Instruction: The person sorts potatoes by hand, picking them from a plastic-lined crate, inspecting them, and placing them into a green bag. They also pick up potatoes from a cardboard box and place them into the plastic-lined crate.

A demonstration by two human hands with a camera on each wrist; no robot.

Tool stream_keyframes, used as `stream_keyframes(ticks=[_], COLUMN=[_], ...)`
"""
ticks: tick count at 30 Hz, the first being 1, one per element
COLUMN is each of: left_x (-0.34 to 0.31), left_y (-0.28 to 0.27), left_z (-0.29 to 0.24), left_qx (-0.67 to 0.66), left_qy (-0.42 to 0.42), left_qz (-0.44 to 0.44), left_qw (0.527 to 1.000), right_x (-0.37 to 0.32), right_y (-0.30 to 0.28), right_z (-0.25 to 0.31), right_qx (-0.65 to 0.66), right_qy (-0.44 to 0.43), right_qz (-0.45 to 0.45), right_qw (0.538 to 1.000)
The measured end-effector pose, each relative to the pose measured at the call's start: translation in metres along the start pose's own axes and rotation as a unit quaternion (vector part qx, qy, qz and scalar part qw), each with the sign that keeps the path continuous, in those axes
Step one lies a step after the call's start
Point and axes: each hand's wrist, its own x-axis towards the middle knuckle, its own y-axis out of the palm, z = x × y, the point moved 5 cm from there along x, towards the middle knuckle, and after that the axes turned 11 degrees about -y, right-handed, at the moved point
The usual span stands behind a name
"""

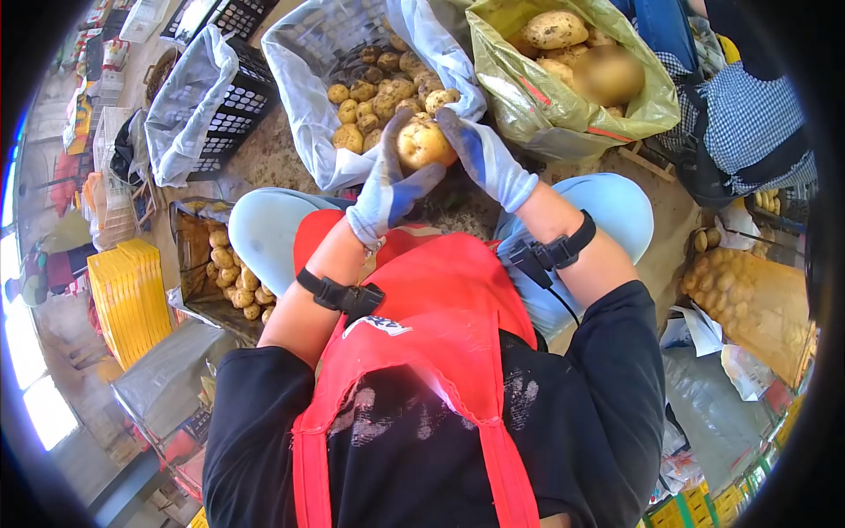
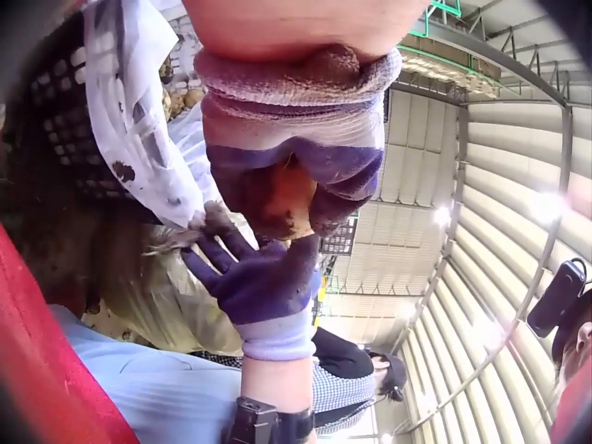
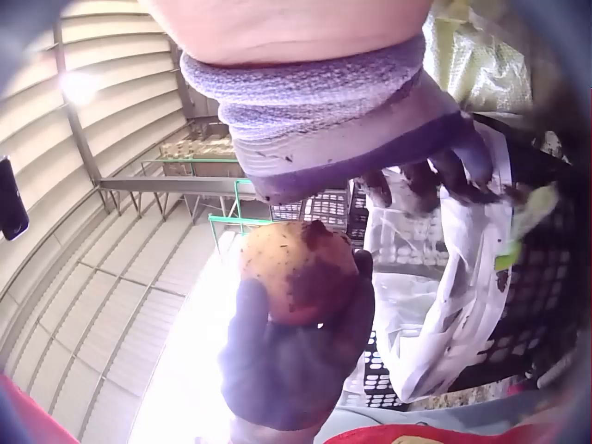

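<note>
Black crate, white-lined: part-filled with small potatoes.
Left hand: gloved, fingers curled under and round one potato, which was held above the crate's near rim.
Right hand: gloved, fingers straight and spread, just beside the potato; contact unclear.
Risk, as judged: soiled gloves and a one-handed cradle could have let the potato roll off, falling short of the crate.

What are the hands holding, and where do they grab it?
A potato. The left hand curls round one side of it; the right hand presses flat against the other side.
</note>
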Motion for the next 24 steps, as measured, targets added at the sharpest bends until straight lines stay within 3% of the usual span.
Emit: stream_keyframes(ticks=[3, 4, 7, 8, 11, 14, 17, 18, 21, 22, 24], left_x=[0.004, 0.009, -0.007, -0.008, -0.007, 0.001, -0.005, -0.005, -0.001, -0.003, 0.000], left_y=[-0.008, -0.003, -0.006, -0.001, -0.002, -0.010, -0.002, -0.004, -0.013, -0.016, -0.022], left_z=[0.017, 0.018, 0.024, 0.018, 0.000, -0.012, -0.015, -0.009, 0.001, 0.000, 0.002], left_qx=[0.054, 0.010, -0.130, -0.195, -0.106, 0.113, 0.101, 0.049, -0.002, 0.018, 0.098], left_qy=[-0.041, -0.054, -0.207, -0.196, -0.130, 0.019, -0.019, -0.067, -0.118, -0.114, -0.074], left_qz=[-0.011, 0.055, 0.039, 0.026, 0.043, 0.009, 0.029, 0.028, -0.028, -0.048, -0.044], left_qw=[0.998, 0.997, 0.969, 0.961, 0.985, 0.993, 0.994, 0.996, 0.993, 0.992, 0.991], right_x=[-0.002, -0.002, 0.004, 0.004, 0.009, 0.004, 0.006, 0.004, 0.000, 0.001, 0.004], right_y=[-0.015, -0.016, -0.022, -0.020, -0.021, -0.009, 0.003, 0.002, -0.014, -0.013, -0.011], right_z=[0.052, 0.055, 0.057, 0.049, 0.048, 0.032, 0.068, 0.069, 0.047, 0.044, 0.049], right_qx=[-0.232, -0.240, -0.266, -0.172, -0.144, -0.074, -0.249, -0.272, -0.247, -0.160, -0.184], right_qy=[0.052, -0.007, -0.048, -0.018, 0.024, -0.066, 0.043, 0.032, 0.058, -0.015, 0.063], right_qz=[-0.028, -0.098, -0.124, -0.150, -0.117, 0.006, 0.100, 0.071, -0.011, -0.064, 0.008], right_qw=[0.971, 0.966, 0.955, 0.973, 0.982, 0.995, 0.962, 0.959, 0.967, 0.985, 0.981])
